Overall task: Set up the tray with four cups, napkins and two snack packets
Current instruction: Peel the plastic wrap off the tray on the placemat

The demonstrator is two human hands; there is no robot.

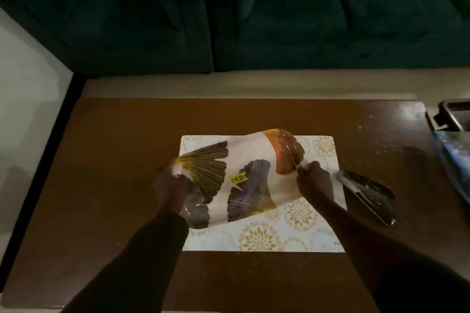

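Napkin pack (244, 175): clear-wrapped, leaf print, yellow price sticker; held just over the mat, mid-desk.
Mat (292, 231): white with gold medallions, flat on the brown desk (114, 160).
Left hand (170, 183): gripping the pack's left end.
Right hand (314, 180): pinching the wrap at the right end.
Dark packet (368, 193): on desk, beside the mat's right edge.
Tray (455, 114): far right, contents hidden.
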